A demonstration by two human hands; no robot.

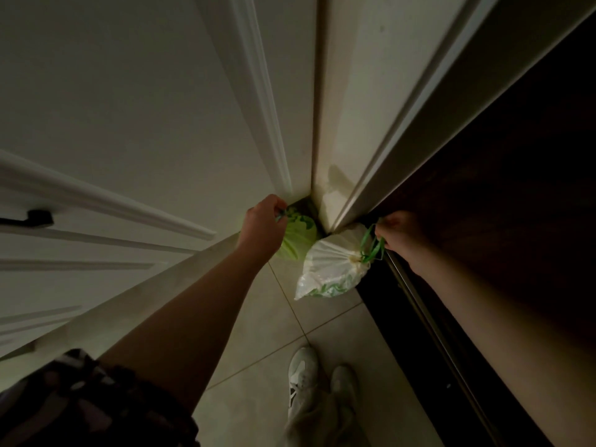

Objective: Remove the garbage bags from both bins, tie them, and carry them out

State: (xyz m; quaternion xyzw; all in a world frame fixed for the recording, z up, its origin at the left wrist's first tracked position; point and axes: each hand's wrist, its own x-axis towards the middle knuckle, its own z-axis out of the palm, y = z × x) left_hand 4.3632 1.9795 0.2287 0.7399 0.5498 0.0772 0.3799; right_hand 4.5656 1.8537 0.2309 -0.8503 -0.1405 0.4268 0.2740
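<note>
At doorway corner, over tiled floor (258, 343), carry-out step underway. Left hand (263, 225) gripped green garbage bag (296, 240) by top; right hand (395, 232) pinched green drawstring (371, 246) of tied white garbage bag (329, 269). Next, I judged: get past white door (129, 130) without loosening either grip.

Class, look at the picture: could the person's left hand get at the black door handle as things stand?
Probably not freely. The left hand grips the green bag, so its fingers are taken. Nothing blocks the way to the door handle; only a wrist or elbow could push it.
</note>
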